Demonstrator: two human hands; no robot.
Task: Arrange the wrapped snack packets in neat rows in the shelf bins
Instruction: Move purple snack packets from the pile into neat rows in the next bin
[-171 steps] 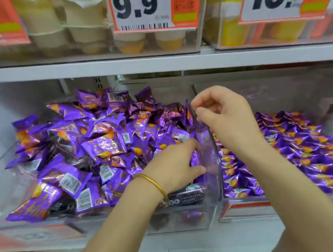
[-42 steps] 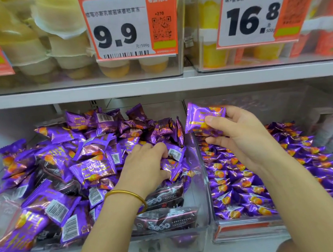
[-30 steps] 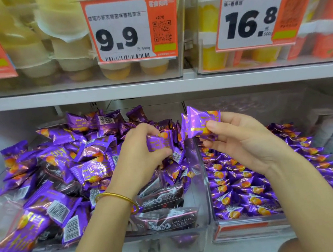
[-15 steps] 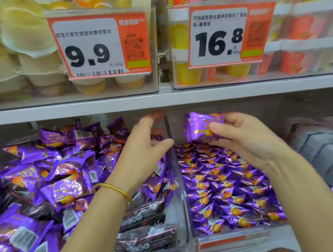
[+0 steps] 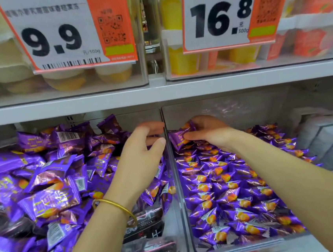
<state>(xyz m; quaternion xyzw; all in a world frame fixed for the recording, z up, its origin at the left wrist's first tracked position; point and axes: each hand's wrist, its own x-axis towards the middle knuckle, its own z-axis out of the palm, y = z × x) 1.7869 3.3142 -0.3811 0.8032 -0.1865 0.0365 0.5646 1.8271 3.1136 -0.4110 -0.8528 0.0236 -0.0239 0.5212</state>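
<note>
**Set the packet flat at the back of the rows**

The right grip, mid-frame, is clamped on a purple packet over the far end of the right bin. I think it should go down flat, in line with the neat rows below it. The left grip, fingers apart and seemingly empty, hovers over the loose heap at left. The clear wall between the bins and the shelf above leave little room.

A pale grey shelf board spans the middle under even light, bearing clear upper bins: at 11 o'clock yellow jelly cups behind a 9.9 price tag, at 1 o'clock orange cups behind a 16.8 price tag.
</note>
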